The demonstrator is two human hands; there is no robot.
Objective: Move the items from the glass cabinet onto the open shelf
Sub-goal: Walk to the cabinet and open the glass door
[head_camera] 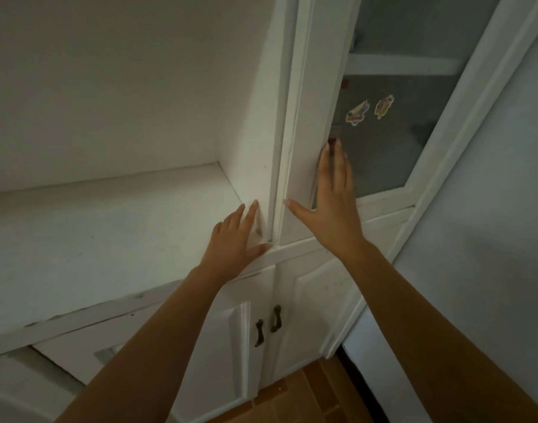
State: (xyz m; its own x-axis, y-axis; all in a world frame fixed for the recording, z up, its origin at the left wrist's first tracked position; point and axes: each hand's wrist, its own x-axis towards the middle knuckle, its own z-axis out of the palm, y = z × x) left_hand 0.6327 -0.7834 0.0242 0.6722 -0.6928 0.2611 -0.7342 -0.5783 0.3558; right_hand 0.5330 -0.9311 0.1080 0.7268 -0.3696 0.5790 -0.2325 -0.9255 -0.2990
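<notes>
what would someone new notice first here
Mid-picture, the left hand lies flat on the white post beside the open shelf, and the right hand spreads over the edge of the glass door. Two small colourful stickers sit on that glass, above the right hand.

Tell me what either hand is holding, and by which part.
Nothing. Left hand rests open on the cabinet frame; right hand lies flat against the glass door.
</notes>
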